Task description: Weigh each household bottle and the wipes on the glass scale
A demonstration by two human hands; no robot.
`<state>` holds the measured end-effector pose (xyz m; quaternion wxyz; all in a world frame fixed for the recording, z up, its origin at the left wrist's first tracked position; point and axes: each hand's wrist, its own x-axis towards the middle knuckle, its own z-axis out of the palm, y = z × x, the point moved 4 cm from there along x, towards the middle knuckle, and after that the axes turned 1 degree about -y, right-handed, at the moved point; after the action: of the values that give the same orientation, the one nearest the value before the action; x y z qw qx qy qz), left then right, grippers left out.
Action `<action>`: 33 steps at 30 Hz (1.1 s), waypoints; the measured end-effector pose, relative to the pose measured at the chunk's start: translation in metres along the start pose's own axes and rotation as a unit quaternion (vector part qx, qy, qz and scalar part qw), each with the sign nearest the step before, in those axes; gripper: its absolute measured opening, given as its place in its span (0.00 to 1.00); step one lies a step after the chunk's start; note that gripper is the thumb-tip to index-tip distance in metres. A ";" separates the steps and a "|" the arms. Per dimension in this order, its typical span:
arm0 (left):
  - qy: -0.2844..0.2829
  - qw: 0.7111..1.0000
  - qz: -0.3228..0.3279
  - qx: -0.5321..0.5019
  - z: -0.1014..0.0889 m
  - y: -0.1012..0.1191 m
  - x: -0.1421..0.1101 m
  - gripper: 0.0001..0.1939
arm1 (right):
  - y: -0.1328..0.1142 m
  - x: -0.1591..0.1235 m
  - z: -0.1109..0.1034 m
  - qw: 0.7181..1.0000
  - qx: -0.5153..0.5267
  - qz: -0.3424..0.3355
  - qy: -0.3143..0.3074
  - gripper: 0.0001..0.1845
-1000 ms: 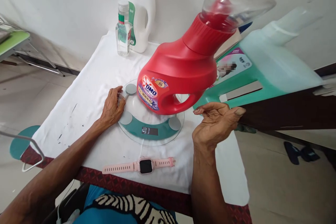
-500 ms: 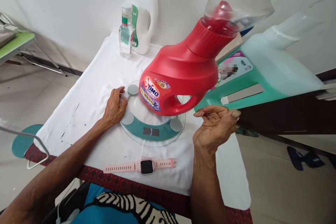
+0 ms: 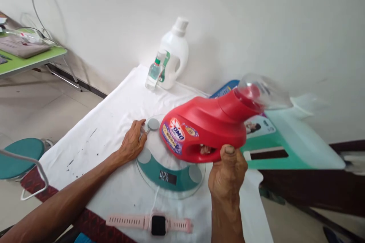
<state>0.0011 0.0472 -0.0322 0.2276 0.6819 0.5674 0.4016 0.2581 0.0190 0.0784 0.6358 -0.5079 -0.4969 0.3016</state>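
A red OMO laundry detergent bottle (image 3: pixel 205 121), with a clear cap over its neck, is over the round glass scale (image 3: pixel 182 193). My right hand (image 3: pixel 228 171) is closed around the bottle's handle, thumb on the outside and fingertips showing through the handle gap. The scale's display (image 3: pixel 167 177) is lit with blurred digits. At the scale's left rim, my left hand (image 3: pixel 132 140) grips the edge between thumb and fingers. A pink smartwatch (image 3: pixel 158 224) lies flat on the white cloth in front of the scale.
A white jug (image 3: pixel 175 53) and a small clear bottle (image 3: pixel 154 72) stand at the back by the wall. On the right is a large green detergent jug (image 3: pixel 299 140), with a blue package (image 3: pixel 225 89) behind. A teal stool (image 3: pixel 23 157) is at left.
My right hand has gone from half open beside the red bottle to closed around its handle. The scale's display shows different digits. The camera view has shifted, so everything sits lower.
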 end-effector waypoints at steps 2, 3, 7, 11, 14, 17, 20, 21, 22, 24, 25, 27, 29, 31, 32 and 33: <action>0.004 1.000 -0.002 -0.013 0.001 0.001 -0.001 0.23 | 0.001 0.003 0.004 0.999 0.020 0.033 -0.008 0.29; 0.006 1.000 -0.004 -0.020 0.002 0.001 -0.002 0.23 | 0.001 0.004 0.005 0.999 0.031 0.042 -0.005 0.30; 0.025 0.999 -0.012 -0.043 0.007 0.000 -0.007 0.23 | -0.002 0.016 0.007 0.996 0.065 0.042 0.032 0.37; 0.068 0.996 -0.020 -0.054 0.018 -0.008 -0.013 0.24 | -0.011 0.040 0.020 0.994 0.081 0.028 0.071 0.35; 0.081 0.995 -0.019 -0.060 0.023 -0.012 -0.014 0.25 | -0.017 0.064 0.046 0.990 0.113 0.022 0.080 0.37; 0.078 0.995 -0.013 -0.062 0.023 -0.013 -0.013 0.25 | -0.013 0.092 0.087 0.990 0.128 0.031 0.053 0.37; 0.067 0.996 -0.005 -0.054 0.021 -0.011 -0.012 0.25 | 0.004 0.114 0.134 0.990 0.128 0.054 0.011 0.37; 0.064 0.997 -0.002 -0.049 0.021 -0.011 -0.012 0.25 | 0.010 0.119 0.148 0.990 0.129 0.057 -0.001 0.37; 0.061 0.997 0.001 -0.043 0.021 -0.010 -0.011 0.25 | 0.017 0.123 0.161 0.990 0.129 0.060 -0.010 0.37; 0.061 0.998 0.007 -0.030 0.022 -0.010 -0.012 0.25 | 0.029 0.129 0.184 0.990 0.126 0.063 -0.022 0.36; 0.062 0.998 0.010 -0.023 0.022 -0.010 -0.012 0.25 | 0.035 0.131 0.193 0.991 0.118 0.063 -0.028 0.36; 0.070 0.997 0.017 -0.010 0.023 -0.011 -0.013 0.25 | 0.045 0.135 0.208 0.994 0.091 0.049 -0.036 0.37; 0.081 0.996 0.023 0.001 0.022 -0.011 -0.012 0.25 | 0.055 0.140 0.218 0.997 0.066 0.028 -0.041 0.36; 0.085 0.996 0.022 0.002 0.020 -0.011 -0.011 0.25 | 0.063 0.145 0.224 0.998 0.050 0.013 -0.035 0.35; 0.080 0.997 0.019 -0.003 0.019 -0.011 -0.009 0.24 | 0.066 0.148 0.225 0.999 0.043 0.008 -0.028 0.35; 0.073 0.997 0.016 -0.010 0.018 -0.010 -0.008 0.24 | 0.068 0.150 0.225 0.999 0.033 0.000 -0.020 0.34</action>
<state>0.0094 0.0445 -0.0528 0.1861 0.6574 0.5673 0.4597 0.1040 0.2508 0.0613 0.6422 -0.4804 -0.4990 0.3283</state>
